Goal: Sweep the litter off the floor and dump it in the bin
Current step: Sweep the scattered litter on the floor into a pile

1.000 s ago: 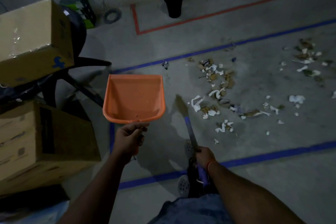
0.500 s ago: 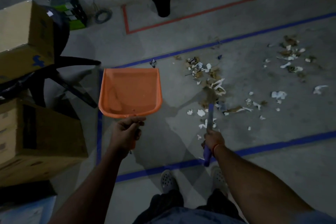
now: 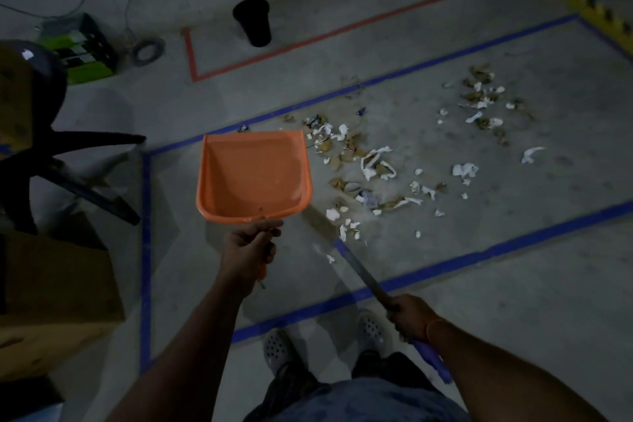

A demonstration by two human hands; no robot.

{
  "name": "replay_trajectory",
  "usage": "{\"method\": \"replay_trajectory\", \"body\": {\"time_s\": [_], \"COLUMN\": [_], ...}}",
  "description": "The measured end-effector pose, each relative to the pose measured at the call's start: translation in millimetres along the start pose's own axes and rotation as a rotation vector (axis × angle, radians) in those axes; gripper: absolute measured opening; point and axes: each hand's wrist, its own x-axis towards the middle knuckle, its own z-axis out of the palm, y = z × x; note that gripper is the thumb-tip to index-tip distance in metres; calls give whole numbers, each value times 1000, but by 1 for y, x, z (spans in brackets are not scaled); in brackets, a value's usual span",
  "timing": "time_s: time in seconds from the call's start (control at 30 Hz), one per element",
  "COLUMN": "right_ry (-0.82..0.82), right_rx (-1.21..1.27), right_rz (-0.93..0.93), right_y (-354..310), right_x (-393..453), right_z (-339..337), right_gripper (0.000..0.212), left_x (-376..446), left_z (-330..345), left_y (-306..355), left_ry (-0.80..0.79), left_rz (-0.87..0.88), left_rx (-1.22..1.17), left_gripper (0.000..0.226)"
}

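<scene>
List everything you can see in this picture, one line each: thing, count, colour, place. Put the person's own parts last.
dustpan: one, orange, held above the floor, centre
broom: one, purple handle, blurred brush end near the closest litter
litter: many scraps, white and brown, scattered inside the blue tape
bin: one, black, far floor inside the red tape
blue tape: rectangle outline on the floor
red tape: corner outline, far floor
cardboard boxes: at least two, brown, left edge
chair: one, dark, left
crate: one, green and black, far left
shoes: two, pale, bottom centre
left hand: grips the dustpan handle
right hand: grips the broom handle
</scene>
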Motion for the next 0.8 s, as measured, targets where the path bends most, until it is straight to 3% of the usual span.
{"method": "replay_trajectory", "body": {"time_s": [0.17,0.2,0.6,0.8], "right_ry": [-6,8,345,375], "right_rx": [-16,24,253,338], "right_rz": [19,28,61,-11], "right_y": [7,11,11,26], "right_x": [11,17,64,2], "right_z": [11,12,-62,-58], "right_gripper": [6,15,40,39], "left_x": [-7,-9,-20,-18], "left_z": [8,7,-2,16], "left_y": [5,6,6,-1], "left_ry": [3,4,-41,-104], "left_rz": [33,36,57,33], "left_rx": [-8,-2,35,12], "left_gripper": [31,30,30,29]}}
